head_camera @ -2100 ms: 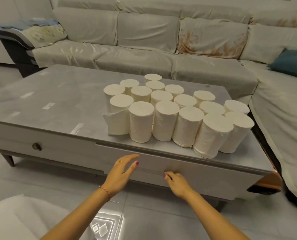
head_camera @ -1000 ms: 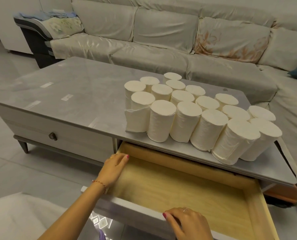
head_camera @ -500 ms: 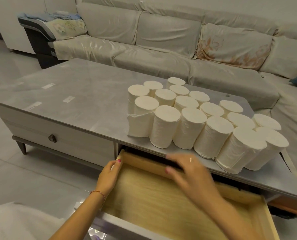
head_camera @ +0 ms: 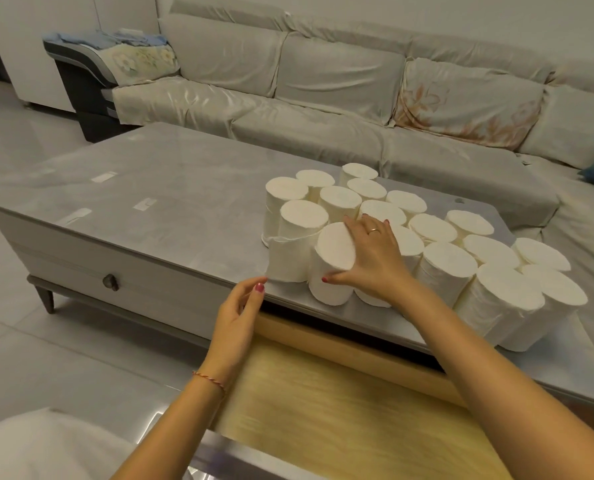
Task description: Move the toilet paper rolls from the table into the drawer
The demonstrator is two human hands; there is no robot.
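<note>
Right hand (head_camera: 370,259) with fingers wrapped round the first white cylindrical paper roll (head_camera: 331,265), tilted on the grey bench (head_camera: 150,188); left hand (head_camera: 235,320) slack-fingered, empty; pale wooden drawer (head_camera: 340,403) open and bare, every roll left to move

No legible text, label, brand, number or sign anywhere in view. The rolls (head_camera: 337,261) are plain white, unprinted. Three pale rectangular patches (head_camera: 104,176) lie on the desk (head_camera: 171,174) top; nothing can be read on them, and whether they are stickers or reflections cannot be told. The sofa cushion (head_camera: 461,105) carries a faded floral pattern only, no lettering. The folded cloth (head_camera: 139,58) on the armrest likewise shows flowers, no writing. The drawer (head_camera: 340,393) interior is bare wood grain. The ring (head_camera: 373,231) on the right hand is too small to show any marking.
</note>
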